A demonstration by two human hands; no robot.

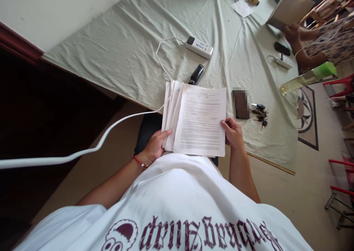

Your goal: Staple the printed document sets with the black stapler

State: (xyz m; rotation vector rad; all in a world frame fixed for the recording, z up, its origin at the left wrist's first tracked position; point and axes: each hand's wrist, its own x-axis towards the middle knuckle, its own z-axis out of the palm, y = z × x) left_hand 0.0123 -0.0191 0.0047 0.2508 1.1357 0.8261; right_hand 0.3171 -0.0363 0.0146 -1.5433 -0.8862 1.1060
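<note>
A fanned stack of printed paper sheets (200, 120) lies at the near edge of a table covered in pale green cloth (127, 48). My left hand (155, 145) holds the stack's lower left corner; a red band circles that wrist. My right hand (233, 132) grips the right edge of the top sheet, thumb on the page. Just beyond the papers lies a black stapler (197, 74).
A white power strip (199, 47) with its cable (83, 153) trails off the table to the left. A dark wallet (241, 104) and keys (260, 114) lie right of the papers. Another person (318, 46) at the far right holds a folder (289, 9). Red chairs (341, 170) stand at right.
</note>
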